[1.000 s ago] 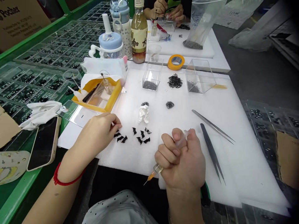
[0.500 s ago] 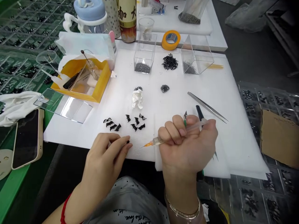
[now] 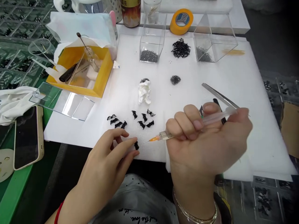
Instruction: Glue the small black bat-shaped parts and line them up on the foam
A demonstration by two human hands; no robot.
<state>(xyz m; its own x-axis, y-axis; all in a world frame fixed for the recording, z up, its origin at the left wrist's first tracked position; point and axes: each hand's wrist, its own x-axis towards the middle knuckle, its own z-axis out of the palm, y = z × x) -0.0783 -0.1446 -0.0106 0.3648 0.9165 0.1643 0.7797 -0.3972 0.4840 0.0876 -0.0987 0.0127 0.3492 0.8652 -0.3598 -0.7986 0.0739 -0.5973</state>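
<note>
Head view: the hands were apart. The right hand (image 3: 210,146) clamped a slim syringe (image 3: 217,117) in its curled fingers, orange tip pointing toward 9 o'clock, just above a white foam sheet (image 3: 177,71). The left hand (image 3: 102,168) sat at 7 o'clock, its thumb touching a small black piece (image 3: 136,145), with more black pieces (image 3: 141,124) toward 12 o'clock.

- The left hand (image 3: 102,168) has moved from beside the other black pieces (image 3: 134,114) to the near edge of the white foam sheet (image 3: 263,140), fingertips now at a small black piece (image 3: 136,145).
- The right hand (image 3: 207,146) has shifted right, over the dark tweezers (image 3: 217,105).
- The syringe (image 3: 217,116) now lies nearly level, its orange tip pointing left.
</note>
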